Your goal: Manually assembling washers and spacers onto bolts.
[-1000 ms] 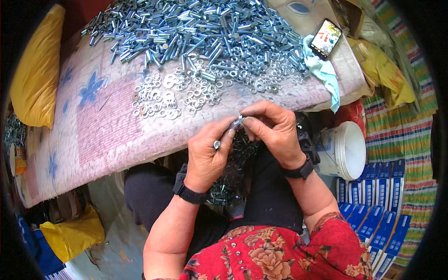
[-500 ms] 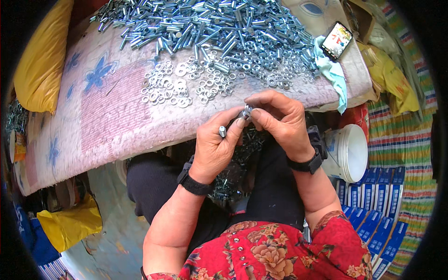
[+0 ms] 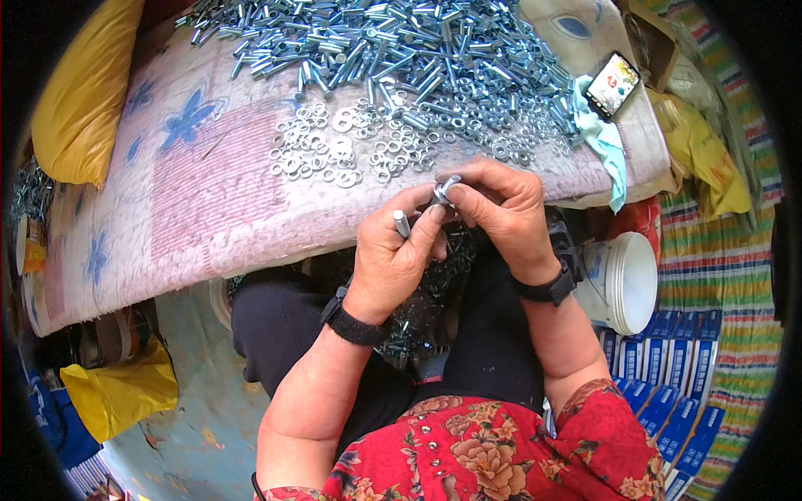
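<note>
My left hand point(image 3: 386, 255) is closed round a bolt, whose silvery shank end point(image 3: 402, 224) sticks out by the base of the thumb. At its thumb and fingertips it meets my right hand point(image 3: 511, 219), which is closed in a pinch. Between the two sets of fingertips is a small shiny metal fastener point(image 3: 449, 185), with a short rod-like end and a ring-like part; the fingers hide the rest. Both hands are just off the table's near edge. Beyond them on the cloth lie loose washers point(image 3: 341, 152) and a large heap of bolts and metal sleeves point(image 3: 376, 50).
A patterned pink-and-white cloth point(image 3: 217, 184) covers the table. At its right lie a phone point(image 3: 614, 85) and a pale blue rag point(image 3: 603, 146). A white bucket point(image 3: 628, 284) and blue-and-white boxes point(image 3: 668, 355) are at my right, yellow sacks point(image 3: 83, 100) at far left. More fasteners lie below, between my legs.
The fastener at my fingertips has turned, so a rod-like end now points up and right. My hands stay almost in place, while the view has shifted slightly.
</note>
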The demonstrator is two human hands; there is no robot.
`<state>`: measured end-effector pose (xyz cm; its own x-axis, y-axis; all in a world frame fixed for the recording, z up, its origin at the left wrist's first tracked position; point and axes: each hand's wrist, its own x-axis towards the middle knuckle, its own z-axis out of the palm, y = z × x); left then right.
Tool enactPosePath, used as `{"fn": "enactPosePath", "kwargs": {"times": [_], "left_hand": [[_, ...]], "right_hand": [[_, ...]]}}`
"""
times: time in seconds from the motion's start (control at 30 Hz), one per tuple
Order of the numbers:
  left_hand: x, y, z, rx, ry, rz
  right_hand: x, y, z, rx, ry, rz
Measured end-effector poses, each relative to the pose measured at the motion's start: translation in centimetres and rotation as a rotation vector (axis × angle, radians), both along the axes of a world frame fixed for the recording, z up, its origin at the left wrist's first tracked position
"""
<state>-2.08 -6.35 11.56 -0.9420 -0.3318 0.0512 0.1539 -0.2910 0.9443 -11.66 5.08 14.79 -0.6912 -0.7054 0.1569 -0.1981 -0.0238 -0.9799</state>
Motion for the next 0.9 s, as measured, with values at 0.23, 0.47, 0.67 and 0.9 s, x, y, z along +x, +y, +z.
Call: {"fn": "enactPosePath", "kwargs": {"times": [0.23, 0.47, 0.67, 0.9], "left_hand": [[0.1, -0.7, -0.9, 0.152, 0.021, 0.038], [0.2, -0.7, -0.9, 0.132, -0.025, 0.014], [0.3, -0.7, -0.9, 0.174, -0.022, 0.013], [0.4, -0.8, -0.9, 0.161, -0.071, -0.015]], "right_hand": [[-1.4, 0.0, 0.0, 0.110, 0.545, -0.144], [-9.4, 0.0, -1.7, 0.498, 1.006, -0.222], [-9.5, -0.8, -1.9, 0.690, 1.068, -0.157], [-9.3, -0.3, -0.7, 0.513, 0.975, -0.196]]}}
